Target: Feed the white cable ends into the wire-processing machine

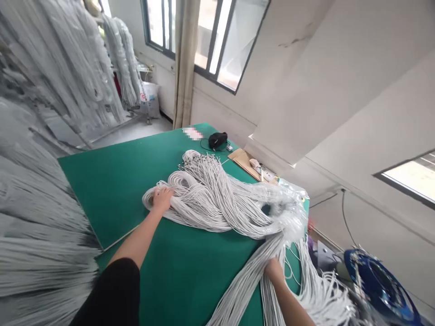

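We see a large bundle of white cords (220, 203) spread across the green table (118, 185), its looped ends fanned out toward the left and its far ends tipped with small metal pieces near the table's back edge. Our left hand (162, 199) lies flat on top of the looped end of the bundle, the fingers (166, 192) spread and pressing down on the cords rather than closed around them. Our right hand (273, 269) is at the near right edge of the table, where the cords run off the table and hang down; its fingers are buried among the strands (we cannot tell how tightly they are curled), and they appear to be gripping a handful of them. Part of the bundle on the right is wrapped in clear plastic film (292, 203). Toward the back of the table sit a small black device (218, 139) with a thin cable, and a flat piece of cardboard (243, 159) just beside the wall. A blue reel (380, 285) stands off the table at lower right, and more white cords hang on racks (68, 72) along the left side.
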Tool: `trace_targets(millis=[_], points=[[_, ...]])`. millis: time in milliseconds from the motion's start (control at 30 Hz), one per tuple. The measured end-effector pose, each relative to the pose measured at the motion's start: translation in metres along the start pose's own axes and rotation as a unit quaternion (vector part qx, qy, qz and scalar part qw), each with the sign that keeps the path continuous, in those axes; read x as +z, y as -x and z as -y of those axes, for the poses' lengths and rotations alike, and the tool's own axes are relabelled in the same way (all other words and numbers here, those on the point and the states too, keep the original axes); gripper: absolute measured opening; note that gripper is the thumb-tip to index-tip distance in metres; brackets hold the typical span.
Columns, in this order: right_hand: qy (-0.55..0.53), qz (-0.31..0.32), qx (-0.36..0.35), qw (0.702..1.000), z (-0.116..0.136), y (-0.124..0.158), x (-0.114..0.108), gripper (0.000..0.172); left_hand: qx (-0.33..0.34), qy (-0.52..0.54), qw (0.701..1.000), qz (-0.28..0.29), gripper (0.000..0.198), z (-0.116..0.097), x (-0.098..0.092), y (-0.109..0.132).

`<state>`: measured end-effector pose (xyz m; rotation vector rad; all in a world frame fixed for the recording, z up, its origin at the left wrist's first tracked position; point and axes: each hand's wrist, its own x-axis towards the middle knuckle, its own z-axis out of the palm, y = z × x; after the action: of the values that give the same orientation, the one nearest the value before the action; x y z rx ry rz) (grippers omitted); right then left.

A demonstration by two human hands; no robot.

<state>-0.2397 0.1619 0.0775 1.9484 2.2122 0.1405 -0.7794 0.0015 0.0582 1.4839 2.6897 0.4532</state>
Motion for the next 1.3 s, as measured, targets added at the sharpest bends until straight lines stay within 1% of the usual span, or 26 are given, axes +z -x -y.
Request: trace_targets(millis=[67, 100, 133, 167, 200, 267, 300, 333, 367, 433, 500, 567, 633, 700, 767, 833, 1000, 1100, 1167, 1233, 1300], points=[[-0.022, -0.018, 0.021, 0.999, 0.004, 0.008, 0.009, 0.038, -0.023, -0.014, 1.0, -0.014, 0.053, -0.022, 0.009, 0.035], [-0.034, -0.032, 0.029, 0.998, 0.007, 0.013, 0.015, 0.045, -0.028, -0.019, 0.999, -0.02, 0.057, -0.036, 0.019, 0.054], [-0.047, -0.047, 0.036, 0.997, 0.011, 0.019, 0.021, 0.051, -0.04, -0.011, 0.999, -0.031, 0.059, -0.05, 0.032, 0.074], [-0.061, -0.062, 0.042, 0.995, 0.016, 0.025, 0.028, 0.057, -0.028, 0.004, 0.999, -0.035, 0.059, -0.065, 0.048, 0.095], [-0.074, -0.073, 0.047, 0.993, 0.02, 0.032, 0.034, 0.06, 0.004, 0.023, 0.999, -0.028, 0.057, -0.081, 0.064, 0.118], [-0.099, -0.087, 0.055, 0.99, 0.026, 0.046, 0.047, 0.063, 0.1, 0.067, 0.993, 0.022, 0.052, -0.114, 0.095, 0.165], [-0.11, -0.088, 0.056, 0.988, 0.028, 0.054, 0.052, 0.064, 0.123, 0.083, 0.988, 0.051, 0.05, -0.13, 0.107, 0.191], [-0.119, -0.085, 0.056, 0.988, 0.029, 0.064, 0.058, 0.064, 0.124, 0.091, 0.985, 0.083, 0.05, -0.145, 0.116, 0.215], [-0.126, -0.084, 0.054, 0.987, 0.029, 0.076, 0.064, 0.063, 0.115, 0.094, 0.982, 0.117, 0.052, -0.159, 0.121, 0.239], [-0.127, -0.103, 0.029, 0.986, 0.026, 0.102, 0.072, 0.06, 0.085, 0.081, 0.979, 0.169, 0.061, -0.182, 0.124, 0.278], [-0.118, -0.113, 0.001, 0.987, 0.021, 0.131, 0.078, 0.056, 0.073, 0.066, 0.978, 0.185, 0.063, -0.196, 0.119, 0.302], [-0.109, -0.104, -0.015, 0.988, 0.016, 0.158, 0.08, 0.054, 0.084, 0.06, 0.977, 0.188, 0.063, -0.201, 0.113, 0.313], [-0.104, -0.089, -0.019, 0.99, 0.011, 0.181, 0.08, 0.053, 0.124, 0.061, 0.971, 0.194, 0.065, -0.201, 0.108, 0.316], [-0.104, -0.083, -0.021, 0.991, 0.008, 0.199, 0.079, 0.052, 0.172, 0.062, 0.963, 0.199, 0.069, -0.201, 0.104, 0.318], [-0.109, -0.078, -0.024, 0.991, 0.006, 0.213, 0.079, 0.052, 0.195, 0.051, 0.96, 0.192, 0.075, -0.202, 0.103, 0.32], [-0.117, -0.073, -0.029, 0.99, 0.003, 0.222, 0.08, 0.052, 0.195, 0.034, 0.964, 0.175, 0.078, -0.204, 0.101, 0.321], [-0.156, -0.041, -0.053, 0.986, -0.011, 0.233, 0.083, 0.061, 0.193, 0.024, 0.97, 0.144, 0.07, -0.206, 0.093, 0.323], [-0.179, -0.023, -0.029, 0.983, -0.019, 0.238, 0.087, 0.066, 0.186, 0.011, 0.973, 0.138, 0.07, -0.209, 0.084, 0.326], [-0.183, -0.023, -0.006, 0.983, -0.02, 0.246, 0.091, 0.068, 0.165, -0.017, 0.976, 0.141, 0.073, -0.21, 0.078, 0.331], [-0.182, -0.027, 0.012, 0.983, -0.019, 0.257, 0.094, 0.07, 0.142, -0.053, 0.977, 0.148, 0.075, -0.206, 0.071, 0.339], [-0.182, -0.027, 0.033, 0.982, -0.015, 0.268, 0.095, 0.073, 0.125, -0.087, 0.975, 0.159, 0.075, -0.197, 0.064, 0.347]])
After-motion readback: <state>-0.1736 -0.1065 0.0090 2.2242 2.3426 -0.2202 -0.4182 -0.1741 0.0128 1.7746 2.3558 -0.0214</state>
